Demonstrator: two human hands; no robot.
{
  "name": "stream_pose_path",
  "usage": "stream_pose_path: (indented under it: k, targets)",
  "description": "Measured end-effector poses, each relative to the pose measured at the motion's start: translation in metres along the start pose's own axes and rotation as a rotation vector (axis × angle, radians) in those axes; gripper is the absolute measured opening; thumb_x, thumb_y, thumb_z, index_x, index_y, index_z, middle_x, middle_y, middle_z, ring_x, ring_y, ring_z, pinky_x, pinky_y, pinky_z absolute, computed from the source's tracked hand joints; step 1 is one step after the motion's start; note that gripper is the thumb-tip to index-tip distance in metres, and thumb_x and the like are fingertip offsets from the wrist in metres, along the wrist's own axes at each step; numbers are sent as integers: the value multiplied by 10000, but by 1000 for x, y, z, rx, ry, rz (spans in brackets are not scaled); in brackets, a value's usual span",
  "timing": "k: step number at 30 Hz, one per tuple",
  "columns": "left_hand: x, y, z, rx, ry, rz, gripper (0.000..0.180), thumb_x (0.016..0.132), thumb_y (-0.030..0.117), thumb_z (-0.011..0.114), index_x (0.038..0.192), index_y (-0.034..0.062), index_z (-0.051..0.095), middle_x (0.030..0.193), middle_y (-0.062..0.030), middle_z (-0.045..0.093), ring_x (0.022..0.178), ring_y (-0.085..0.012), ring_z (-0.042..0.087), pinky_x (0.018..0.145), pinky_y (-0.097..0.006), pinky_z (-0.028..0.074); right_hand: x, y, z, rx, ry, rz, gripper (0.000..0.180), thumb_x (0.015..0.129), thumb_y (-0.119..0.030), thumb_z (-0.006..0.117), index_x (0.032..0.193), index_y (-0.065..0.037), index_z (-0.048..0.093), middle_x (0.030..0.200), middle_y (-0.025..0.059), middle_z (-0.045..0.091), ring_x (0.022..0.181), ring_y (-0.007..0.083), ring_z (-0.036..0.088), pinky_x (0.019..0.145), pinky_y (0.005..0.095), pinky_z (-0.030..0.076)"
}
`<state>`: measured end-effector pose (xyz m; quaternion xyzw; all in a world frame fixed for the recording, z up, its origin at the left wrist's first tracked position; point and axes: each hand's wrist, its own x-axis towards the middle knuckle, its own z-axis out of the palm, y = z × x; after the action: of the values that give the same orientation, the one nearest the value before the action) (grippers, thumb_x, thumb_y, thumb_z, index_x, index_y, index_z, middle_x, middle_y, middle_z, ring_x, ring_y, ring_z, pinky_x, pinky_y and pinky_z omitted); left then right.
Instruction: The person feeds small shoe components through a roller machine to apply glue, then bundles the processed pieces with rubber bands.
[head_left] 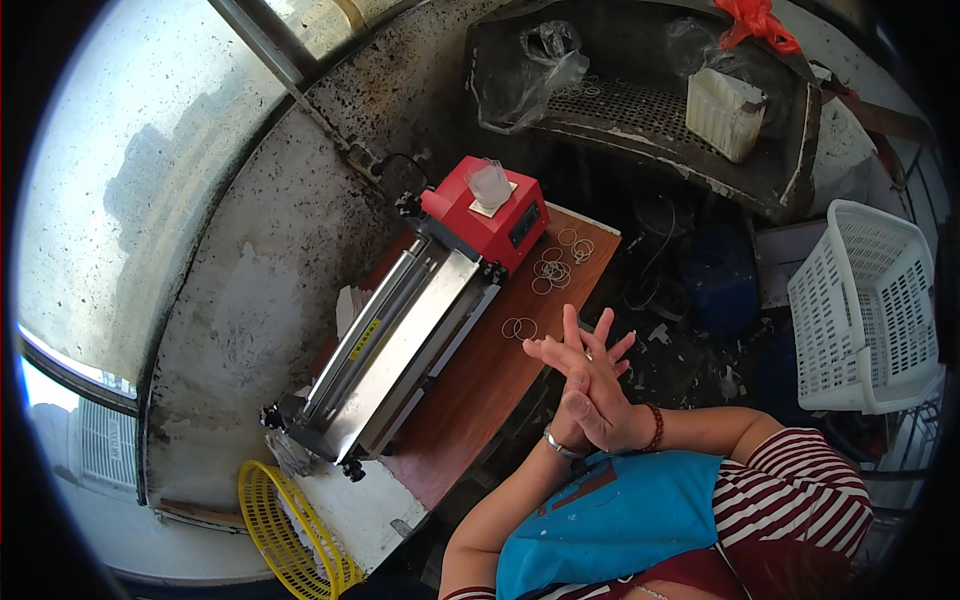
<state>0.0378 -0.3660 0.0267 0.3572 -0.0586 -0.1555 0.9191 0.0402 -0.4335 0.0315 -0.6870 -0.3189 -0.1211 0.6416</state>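
Observation:
My left hand [569, 424], with a silver band at its wrist, and my right hand [611, 407], with a red bead bracelet, press together and cross over the right edge of the wooden tabletop [470, 430]. Their fingers are stretched out and partly spread. Where the palms meet is hidden, and I see no object held. Just beyond the fingertips, a few thin pale rings [519, 328] lie on the wood. More rings [552, 272] are scattered farther back. Beside them stands a red-ended machine [510, 220] with a long metal tray [400, 355] and rollers.
A clear plastic cup [488, 187] sits atop the machine. At the lower left stands a yellow basket [262, 535]; at the right, a white basket [850, 310]. Behind, a dark metal trough [640, 135] bears plastic bags and a white container [722, 112]. A blue apron [620, 510] covers my lap.

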Motion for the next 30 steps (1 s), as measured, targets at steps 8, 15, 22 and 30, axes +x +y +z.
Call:
stream_pose_path:
  k: [8, 15, 22, 30]
  targets:
    - [10, -6, -20, -54, -173, -126, 899, 861, 396, 600, 1489, 99, 29, 1484, -114, 264, 1378, -246, 292, 1108, -390, 286, 32, -14, -43, 394, -41, 40, 516, 1036, -333, 251, 1373, 47, 340, 1332, 285, 475, 1247, 347, 476, 1059, 411, 356]
    - [20, -1, -28, -144, -306, -194, 910, 819, 318, 670, 1486, 107, 89, 1466, -121, 283, 1385, -248, 281, 1110, -403, 287, 32, -1, -40, 779, -28, 352, 663, 1011, -474, 151, 1305, 44, 442, 1201, 239, 573, 895, 242, 648, 840, 341, 503]
    - [20, -1, -32, -100, -266, -165, 725, 904, 376, 509, 1492, 95, 193, 1466, -154, 343, 1331, -296, 380, 1071, -489, 333, 37, -17, -75, 922, -201, 176, 784, 981, -569, 170, 1074, 87, 591, 1034, 268, 630, 867, 335, 648, 792, 373, 510]
    - [32, 4, -18, -358, -172, -61, 827, 895, 670, 239, 1484, 90, 215, 1540, -141, 215, 1384, -288, 291, 1112, -441, 265, 18, 10, -28, -476, -262, -362, 759, 943, -596, 281, 1317, 36, 473, 1419, 211, 410, 1353, 367, 341, 1099, 509, 194]
